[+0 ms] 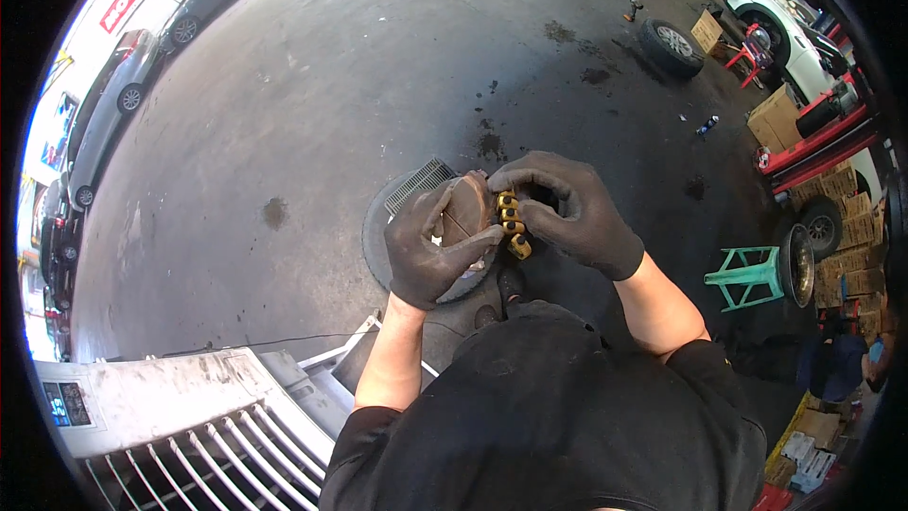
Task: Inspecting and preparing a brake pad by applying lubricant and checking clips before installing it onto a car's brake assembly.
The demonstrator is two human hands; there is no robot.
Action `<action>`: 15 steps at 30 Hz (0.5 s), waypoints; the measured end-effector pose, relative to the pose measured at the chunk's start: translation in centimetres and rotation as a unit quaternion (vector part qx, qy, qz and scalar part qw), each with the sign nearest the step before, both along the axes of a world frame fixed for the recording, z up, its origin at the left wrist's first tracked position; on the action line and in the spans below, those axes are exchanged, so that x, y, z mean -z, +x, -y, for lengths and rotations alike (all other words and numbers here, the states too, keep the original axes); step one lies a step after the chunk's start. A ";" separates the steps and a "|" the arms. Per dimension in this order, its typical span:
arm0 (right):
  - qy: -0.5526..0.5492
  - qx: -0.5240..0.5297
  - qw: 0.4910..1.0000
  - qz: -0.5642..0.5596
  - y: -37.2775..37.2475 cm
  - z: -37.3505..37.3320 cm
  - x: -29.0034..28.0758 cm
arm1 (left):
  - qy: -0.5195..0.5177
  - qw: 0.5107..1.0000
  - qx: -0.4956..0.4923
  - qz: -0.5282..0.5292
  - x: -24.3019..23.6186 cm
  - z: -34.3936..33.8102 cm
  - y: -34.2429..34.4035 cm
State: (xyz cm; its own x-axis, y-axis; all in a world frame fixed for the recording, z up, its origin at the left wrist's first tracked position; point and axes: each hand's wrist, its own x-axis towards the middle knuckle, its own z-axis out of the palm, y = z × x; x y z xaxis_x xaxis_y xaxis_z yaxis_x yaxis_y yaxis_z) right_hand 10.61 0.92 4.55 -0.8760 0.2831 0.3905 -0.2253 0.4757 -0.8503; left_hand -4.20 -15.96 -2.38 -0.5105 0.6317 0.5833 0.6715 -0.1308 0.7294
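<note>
Both my hands wear dark work gloves and meet at the middle of the head view. My left hand cups a brownish rounded part with a thin wire across it. My right hand grips a yellow-and-black ribbed tool handle, held against that part. Right below them on the grey concrete floor is a round dark cover with a ribbed grille; the hands hide most of it.
A worn grey machine with a slatted grille stands at lower left. A green stool and a wheel are to the right, with cardboard boxes, a red lift and a white car. A loose tyre lies far right. Parked cars line the left.
</note>
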 end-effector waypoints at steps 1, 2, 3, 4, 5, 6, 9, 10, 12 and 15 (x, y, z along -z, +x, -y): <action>-0.024 -0.020 0.999 0.027 0.0 -0.1 -0.1 | -0.007 1.000 0.006 0.004 0.1 0.0 -0.1; -0.048 -0.040 0.997 0.055 0.0 -0.2 -0.2 | -0.008 1.000 0.007 0.005 0.1 0.1 -0.1; -0.049 -0.039 0.997 0.055 -0.1 -0.4 0.0 | -0.010 1.000 0.005 0.009 0.1 0.3 0.0; -0.072 -0.031 0.996 0.039 -0.1 -0.5 0.5 | -0.012 1.000 0.004 0.014 0.2 0.4 0.0; -0.095 -0.024 0.995 0.023 -0.1 -0.6 0.8 | -0.013 1.000 0.005 0.016 0.1 0.5 0.0; -0.096 -0.023 0.995 0.025 -0.2 -0.6 0.8 | -0.014 1.000 0.012 0.015 0.0 0.5 0.0; -0.131 -0.001 0.991 0.023 -0.7 -0.3 0.6 | -0.018 0.999 0.032 0.019 -0.3 0.8 0.0; -0.106 -0.013 0.994 0.003 -0.9 -0.1 0.6 | -0.024 0.999 0.038 0.020 -0.4 0.9 0.0; -0.083 -0.025 0.996 -0.018 -1.1 0.0 0.8 | -0.023 0.999 0.035 0.008 -0.7 1.1 0.1; -0.104 -0.054 0.993 -0.016 -1.1 0.0 1.0 | -0.011 0.999 0.036 -0.011 -0.2 1.3 -0.2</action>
